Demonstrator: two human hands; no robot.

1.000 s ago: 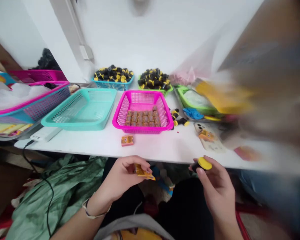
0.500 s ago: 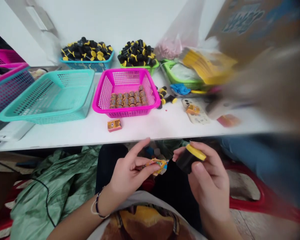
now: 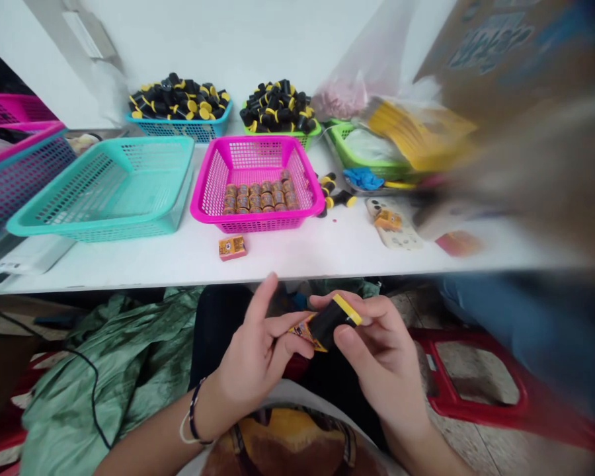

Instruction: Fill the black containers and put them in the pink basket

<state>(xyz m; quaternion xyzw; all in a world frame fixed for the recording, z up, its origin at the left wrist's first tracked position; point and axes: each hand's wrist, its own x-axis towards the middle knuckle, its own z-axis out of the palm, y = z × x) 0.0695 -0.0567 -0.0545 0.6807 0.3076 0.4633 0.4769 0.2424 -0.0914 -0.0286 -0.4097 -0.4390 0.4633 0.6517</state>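
My left hand (image 3: 250, 360) pinches an orange printed label (image 3: 305, 328) between thumb and fingers, its index finger raised. In my right hand (image 3: 384, 350) is a black canister (image 3: 327, 324) with a yellow lid, tilted with the lid to the upper right. The canister's lower end meets the label; how far it sits in or against it is partly hidden by my fingers. Both hands are over my lap, in front of the table edge. On the table beyond lies a small orange and pink stack (image 3: 233, 248) with printing on top.
A pink basket (image 3: 258, 223) holds rows of labelled canisters, beside a turquoise basket (image 3: 104, 231). Behind, blue (image 3: 178, 130) and green (image 3: 310, 139) baskets are heaped with black and yellow canisters. A phone (image 3: 401, 238) lies at right, near another person's blurred arm (image 3: 540, 172).
My right hand has moved left with the canister, bringing its lower end to the label. The canister has tilted further. My left hand still pinches the label.
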